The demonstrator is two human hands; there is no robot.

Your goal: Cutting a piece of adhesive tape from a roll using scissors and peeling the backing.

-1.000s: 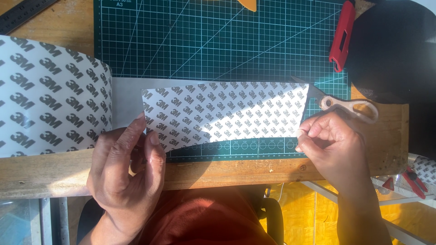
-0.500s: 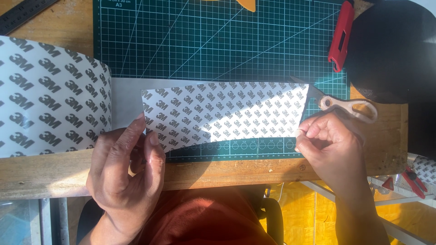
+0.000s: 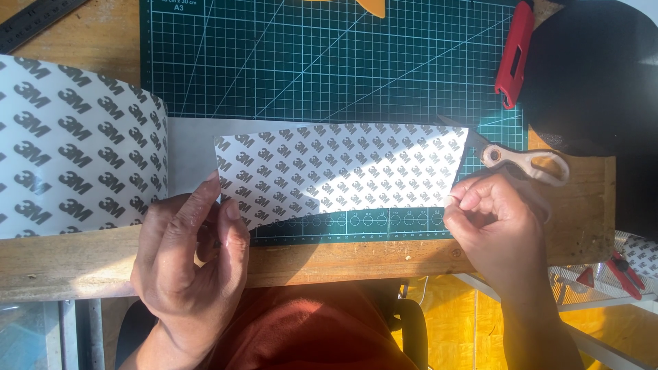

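While pinched flat at both ends, printed backing strip (image 3: pixel 343 171) glossy, white, trapezoid-cut; left hand (image 3: pixel 188 264) and right hand (image 3: pixel 490 229) fingers clamped on its corners over green gridded mat (image 3: pixel 329 62).

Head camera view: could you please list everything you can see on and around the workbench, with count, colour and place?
Cutting mat: one, dark green with a pale grid, centre of the bench.
Printed sheet: one, white with a repeated dark mark, lying across the mat's near edge.
Roll of the same printed material: one, white, far left.
Scissors: one, beige handles, right of the sheet.
Utility knife: one, red, upper right.
Steel ruler: one, dark, top left corner.
Wooden bench: one, light brown.
Left hand: at the sheet's left end.
Right hand: pinching its lower right corner.
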